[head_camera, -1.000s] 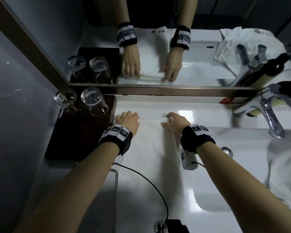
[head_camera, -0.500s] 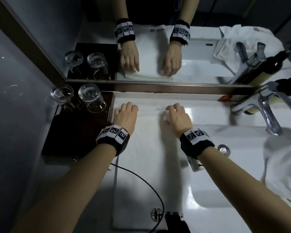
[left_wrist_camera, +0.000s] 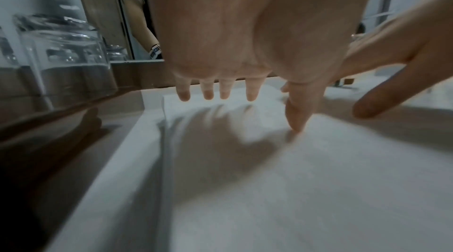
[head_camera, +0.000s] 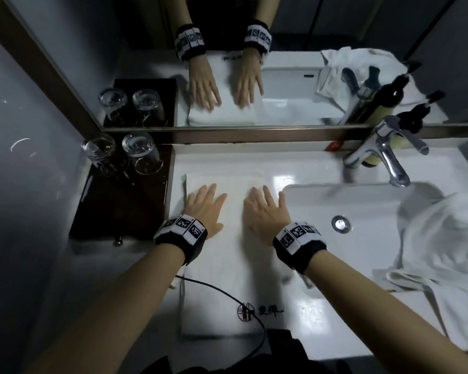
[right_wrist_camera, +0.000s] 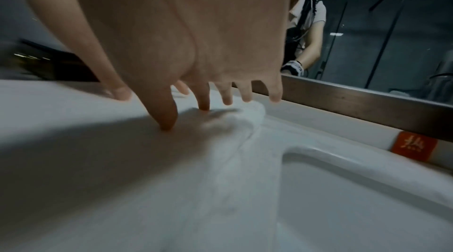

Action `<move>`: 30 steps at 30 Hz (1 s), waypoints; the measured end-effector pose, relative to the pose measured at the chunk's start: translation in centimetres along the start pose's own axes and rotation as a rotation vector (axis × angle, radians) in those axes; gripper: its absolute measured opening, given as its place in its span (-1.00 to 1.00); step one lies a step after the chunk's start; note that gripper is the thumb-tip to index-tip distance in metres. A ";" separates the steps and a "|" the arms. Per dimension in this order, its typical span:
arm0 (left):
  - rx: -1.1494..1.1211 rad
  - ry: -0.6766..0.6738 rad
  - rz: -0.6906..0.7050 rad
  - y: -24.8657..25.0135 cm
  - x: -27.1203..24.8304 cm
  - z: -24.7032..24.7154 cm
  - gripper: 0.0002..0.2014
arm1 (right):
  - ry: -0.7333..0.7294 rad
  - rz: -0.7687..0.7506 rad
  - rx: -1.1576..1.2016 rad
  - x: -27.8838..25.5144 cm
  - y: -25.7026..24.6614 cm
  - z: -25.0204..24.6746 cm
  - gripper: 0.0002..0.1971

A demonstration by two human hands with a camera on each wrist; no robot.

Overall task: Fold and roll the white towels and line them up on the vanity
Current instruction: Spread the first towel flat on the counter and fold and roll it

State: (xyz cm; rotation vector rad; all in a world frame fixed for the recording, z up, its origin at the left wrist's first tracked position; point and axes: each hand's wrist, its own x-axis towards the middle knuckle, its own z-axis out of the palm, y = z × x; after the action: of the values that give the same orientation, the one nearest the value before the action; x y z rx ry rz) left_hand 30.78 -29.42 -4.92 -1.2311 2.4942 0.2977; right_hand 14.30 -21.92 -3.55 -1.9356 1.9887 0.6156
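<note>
A white towel (head_camera: 222,282) folded into a long strip lies flat on the white vanity (head_camera: 303,168), running from the mirror toward me, a dark logo near its close end. My left hand (head_camera: 204,203) lies flat on its far left part, fingers straight. My right hand (head_camera: 264,206) lies flat beside it on the far right part. In the left wrist view the left hand (left_wrist_camera: 235,89) spreads over the towel (left_wrist_camera: 282,188). In the right wrist view the right hand (right_wrist_camera: 206,97) presses the towel (right_wrist_camera: 122,178), whose far end is slightly bunched. A second, crumpled white towel (head_camera: 443,244) drapes over the sink's right side.
A dark tray (head_camera: 119,211) with two upturned glasses (head_camera: 141,152) stands left of the towel. The sink basin (head_camera: 362,252) and a chrome tap (head_camera: 387,155) lie to the right, a bottle behind the tap. The mirror frame (head_camera: 254,134) bounds the back. A black cable (head_camera: 227,298) crosses the towel.
Both hands went from curled at the towel's far end to flat, and slid back toward me along the strip. The far end now lies flat.
</note>
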 end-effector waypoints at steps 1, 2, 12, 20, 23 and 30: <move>-0.029 -0.004 0.026 0.6 -0.8 0.3 -0.24 | -0.006 -0.033 0.013 -1.2 -0.5 0.4 -0.40; -0.057 -0.011 0.045 1.1 -1.8 0.7 -0.25 | -0.013 -0.056 0.035 -2.5 -1.0 0.9 -0.41; -0.197 0.192 0.124 5.0 -12.4 5.3 -0.60 | 0.307 -0.218 0.163 -13.6 -4.1 6.4 -0.76; -0.186 0.204 0.155 5.6 -18.6 9.0 -0.57 | 0.318 -0.271 0.264 -17.7 -4.9 10.5 -0.54; -0.125 0.207 0.203 5.7 -20.0 9.4 -0.46 | 0.245 -0.279 0.238 -19.1 -4.9 11.1 -0.31; 0.105 0.274 0.210 7.6 -20.2 8.7 -0.76 | 0.424 -0.289 0.189 -18.5 -5.1 10.1 -0.62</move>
State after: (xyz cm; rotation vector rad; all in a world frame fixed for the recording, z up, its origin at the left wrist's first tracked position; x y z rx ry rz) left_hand 37.93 -7.26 -4.76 -1.0297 2.8397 0.0491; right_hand 19.42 -0.83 -3.59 -2.3113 1.8446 -0.0613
